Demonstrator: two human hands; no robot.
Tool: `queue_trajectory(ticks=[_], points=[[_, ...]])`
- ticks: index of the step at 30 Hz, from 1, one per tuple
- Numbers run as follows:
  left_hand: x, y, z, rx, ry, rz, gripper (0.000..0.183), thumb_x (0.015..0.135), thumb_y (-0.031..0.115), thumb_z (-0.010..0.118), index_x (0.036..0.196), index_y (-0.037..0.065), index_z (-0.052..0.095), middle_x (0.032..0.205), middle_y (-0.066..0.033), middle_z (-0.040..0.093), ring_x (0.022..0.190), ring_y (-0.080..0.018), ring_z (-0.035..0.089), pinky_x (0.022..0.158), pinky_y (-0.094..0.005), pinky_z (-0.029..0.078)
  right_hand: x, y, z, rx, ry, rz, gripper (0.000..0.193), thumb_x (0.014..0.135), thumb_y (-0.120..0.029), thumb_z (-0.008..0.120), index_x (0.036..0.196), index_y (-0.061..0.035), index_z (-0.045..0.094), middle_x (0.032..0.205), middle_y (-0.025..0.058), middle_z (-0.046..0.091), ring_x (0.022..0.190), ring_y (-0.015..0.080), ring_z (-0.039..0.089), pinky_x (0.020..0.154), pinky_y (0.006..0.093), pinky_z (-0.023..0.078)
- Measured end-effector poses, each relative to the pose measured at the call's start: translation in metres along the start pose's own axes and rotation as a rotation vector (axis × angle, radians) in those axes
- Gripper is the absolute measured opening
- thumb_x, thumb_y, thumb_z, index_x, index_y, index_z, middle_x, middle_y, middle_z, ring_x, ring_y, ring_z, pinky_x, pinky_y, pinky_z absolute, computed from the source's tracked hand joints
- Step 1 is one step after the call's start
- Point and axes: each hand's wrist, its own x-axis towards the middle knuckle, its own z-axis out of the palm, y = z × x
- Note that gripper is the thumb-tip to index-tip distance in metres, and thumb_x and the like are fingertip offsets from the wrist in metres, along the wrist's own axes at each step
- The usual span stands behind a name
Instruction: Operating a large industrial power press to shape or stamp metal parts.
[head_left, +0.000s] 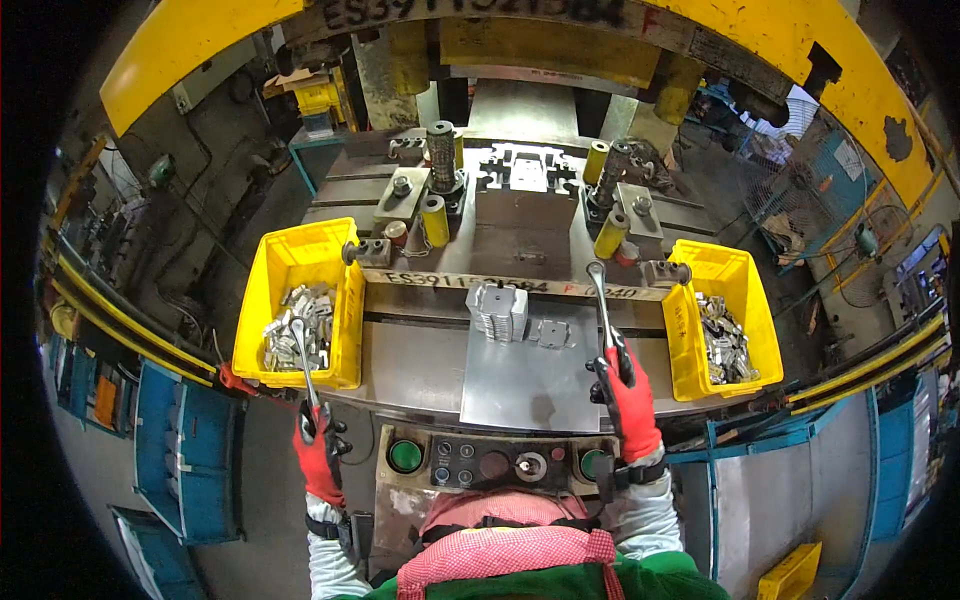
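My left hand [318, 450], in a red and black glove, is closed around a slim metal tool with a round end [306, 362]. The round end lies over the small metal pieces [290, 345] in the left yellow bin [250, 300]. In the same kind of glove, my right hand [628, 400] grips a similar long metal tool with a round end [603, 310]. That tool points away from me, its tip by the front edge of the press die. Just left of this hand, a stack of flat metal parts [497, 312] and a lower pile [552, 333] sit on a metal sheet [500, 385].
The press die [525, 215] has upright posts and a bright shaped part [530, 172] at its back. On the right stands another yellow bin [765, 320] with metal pieces. A control panel [500, 462] with green buttons is in front of me; the yellow press frame [210, 55] arches overhead.
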Motion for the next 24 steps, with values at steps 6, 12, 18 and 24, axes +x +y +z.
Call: queue_trajectory(ticks=[6,12,18,24], points=[[0.001,-0.027,-0.019,-0.094,0.014,0.005,0.033,0.078,0.016,0.058,0.108,0.007,0.048,0.076,0.0002,0.053,0.055,-0.0076,0.051,0.039,-0.0201,0.040,0.003,0.058,-0.013,-0.383,-0.067,0.078,0.036,0.079,-0.024,0.057,0.110,-0.0069,0.050,0.071,0.0007,0.052,0.055,0.0055,0.045,0.049,0.0248,0.040],[-0.007,-0.037,-0.023,-0.125,0.083,-0.033,0.035,0.078,0.014,0.057,0.111,0.008,0.046,0.082,-0.0004,0.055,0.058,-0.0086,0.052,0.041,-0.0214,0.042,0.002,0.013,-0.007,-0.167,-0.042,0.152,0.042,0.079,-0.012,0.056,0.119,-0.0041,0.043,0.089,0.0014,0.056,0.076,0.0096,0.053,0.067,0.0253,0.043],[0.006,-0.052,-0.027,-0.063,0.033,-0.039,0.039,0.078,0.014,0.057,0.113,0.007,0.045,0.084,-0.0013,0.056,0.058,-0.0090,0.053,0.041,-0.0220,0.042,0.089,-0.067,0.020,-0.234,-0.045,-0.457,0.041,0.081,-0.012,0.053,0.118,0.0004,0.042,0.102,0.0050,0.055,0.093,0.0090,0.049,0.082,0.0221,0.037],[-0.015,-0.022,0.002,-0.287,-0.176,-0.088,0.035,0.078,0.009,0.055,0.112,0.004,0.045,0.089,-0.0028,0.055,0.075,-0.0133,0.054,0.055,-0.0258,0.047,0.114,-0.091,0.038,0.046,-0.153,-0.330,0.034,0.082,-0.015,0.054,0.112,-0.0015,0.048,0.094,0.0024,0.056,0.083,0.0061,0.050,0.070,0.0194,0.041]])
